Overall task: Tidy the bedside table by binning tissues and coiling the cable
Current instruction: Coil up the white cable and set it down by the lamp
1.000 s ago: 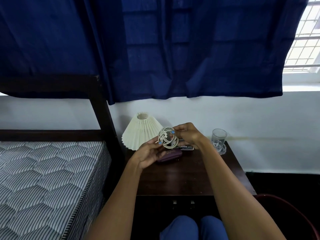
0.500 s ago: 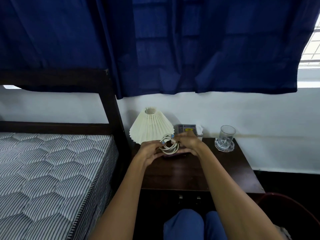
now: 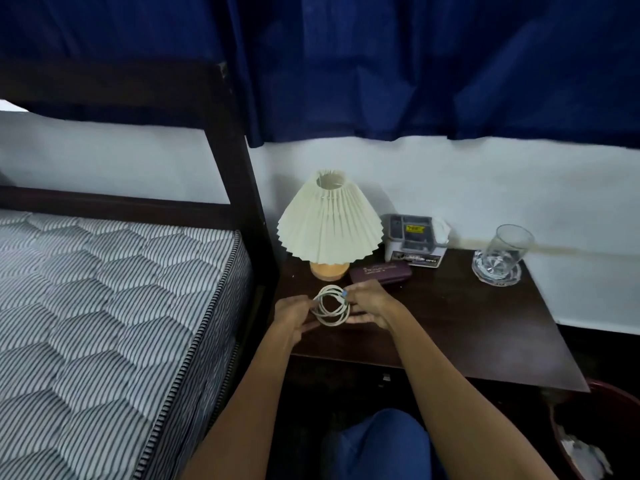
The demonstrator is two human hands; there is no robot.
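We pinch the light, springy cable (image 3: 330, 306) with left hand (image 3: 294, 315) and right hand (image 3: 369, 306) on opposite sides, before the lamp (image 3: 329, 223)

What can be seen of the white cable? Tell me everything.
The cable is a thin white cord, plastic-looking, wound into a small round coil of several loose loops. It sits low over the near left part of the dark wooden bedside table, just in front of the lamp; whether it rests on the wood is unclear. The left hand pinches its left side and the right hand holds its right side. Its plugs cannot be made out.
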